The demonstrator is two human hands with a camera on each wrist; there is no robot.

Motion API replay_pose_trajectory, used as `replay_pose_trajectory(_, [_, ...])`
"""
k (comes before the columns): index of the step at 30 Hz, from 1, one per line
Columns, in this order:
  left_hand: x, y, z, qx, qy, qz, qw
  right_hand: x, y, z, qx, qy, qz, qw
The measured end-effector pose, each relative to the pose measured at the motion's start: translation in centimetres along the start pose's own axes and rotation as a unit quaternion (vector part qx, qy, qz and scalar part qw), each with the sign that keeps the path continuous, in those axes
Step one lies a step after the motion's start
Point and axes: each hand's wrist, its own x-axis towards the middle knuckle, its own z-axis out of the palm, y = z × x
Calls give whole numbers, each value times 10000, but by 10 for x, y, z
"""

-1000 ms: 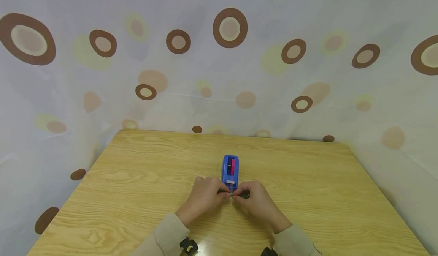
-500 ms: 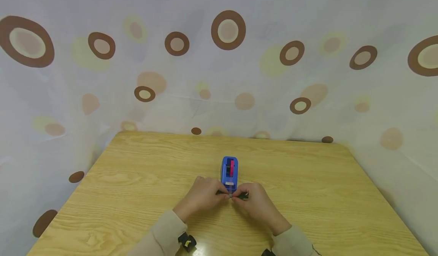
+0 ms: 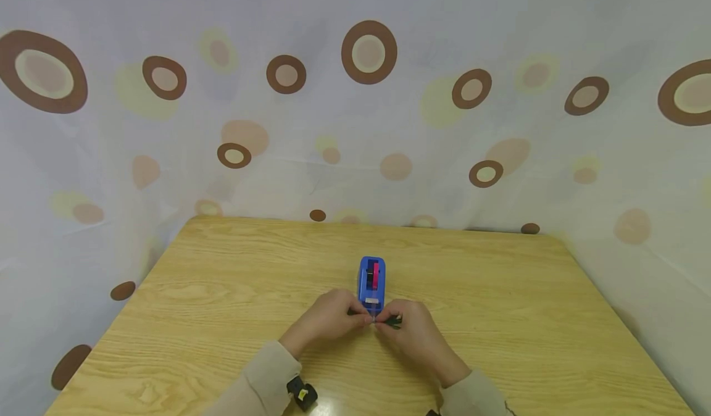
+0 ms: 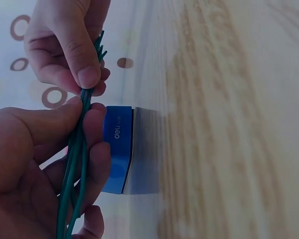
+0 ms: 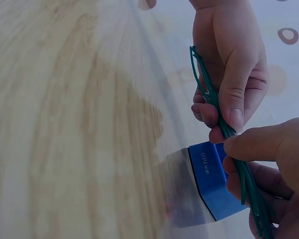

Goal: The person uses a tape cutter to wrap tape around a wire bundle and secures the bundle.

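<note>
My left hand (image 3: pixel 329 315) and right hand (image 3: pixel 415 334) meet just in front of a blue tape dispenser (image 3: pixel 363 289), fingertips nearly touching. Between them they pinch a bundle of thin green wires (image 4: pixel 75 164), its kind not certain. A clear strip of tape (image 3: pixel 374 310) runs from the dispenser's front to the fingertips. The left thumb and fingers grip one side of the bundle, and the right thumb and fingers pinch the other side close by. Where tape and bundle meet is mostly hidden by the fingers. A pink-red roll core (image 3: pixel 376 276) shows inside the dispenser.
All this takes place over a wood-grain table (image 3: pixel 250 280). Behind it and at the sides hangs a pale cloth (image 3: pixel 311 113) patterned with brown rings. Black wrist straps (image 3: pixel 302 394) show by the beige sleeves (image 3: pixel 272 366).
The head view has tilted slightly, so the scene sits a little lower. Both hands stay together at the bundle, with only slight shifts of the fingertips.
</note>
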Motion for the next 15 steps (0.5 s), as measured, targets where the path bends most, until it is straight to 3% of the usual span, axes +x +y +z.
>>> replay_pose_trajectory(15, [0,1,5,114,435,-157,9989,1,-2,2,185,152,457,9987])
